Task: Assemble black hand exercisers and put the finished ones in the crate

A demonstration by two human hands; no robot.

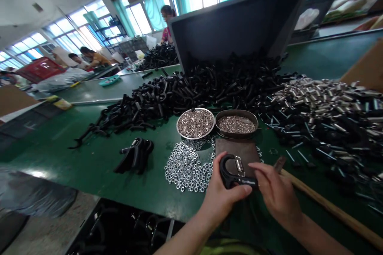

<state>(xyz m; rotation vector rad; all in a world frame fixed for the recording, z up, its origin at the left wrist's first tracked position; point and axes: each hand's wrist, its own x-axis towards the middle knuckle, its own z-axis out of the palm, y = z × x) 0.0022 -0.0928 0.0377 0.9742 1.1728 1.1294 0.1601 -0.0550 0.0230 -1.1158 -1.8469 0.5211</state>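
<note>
The green table (74, 159) carries everything within arm's reach, and the dark brown pad (239, 149) near its front edge serves as the landmark. Behind the pad a great heap of black handles (209, 83) spills from a tipped dark bin (239, 20), so that parts slide toward the worker; to the right of the pad lies a mound of silvery springs (323, 99). Just behind the pad stand two round dishes, the left dish (195, 123) with short metal pins and the right dish (236, 124) with finer bits, kept shallow for easy picking. Left of the pad spreads a scatter of small nuts (187, 165), and further left a small bundle of black pieces (136, 155). A wooden stick (329, 207) runs off to the pad's right. On the pad's front edge rests the black grip with its spring (231, 169): the left hand (221, 197) is curled round its lower bar, thumb on top, while the right hand (277, 193) has loosely bent fingers touching the bar's right end, clasping nothing.
</note>
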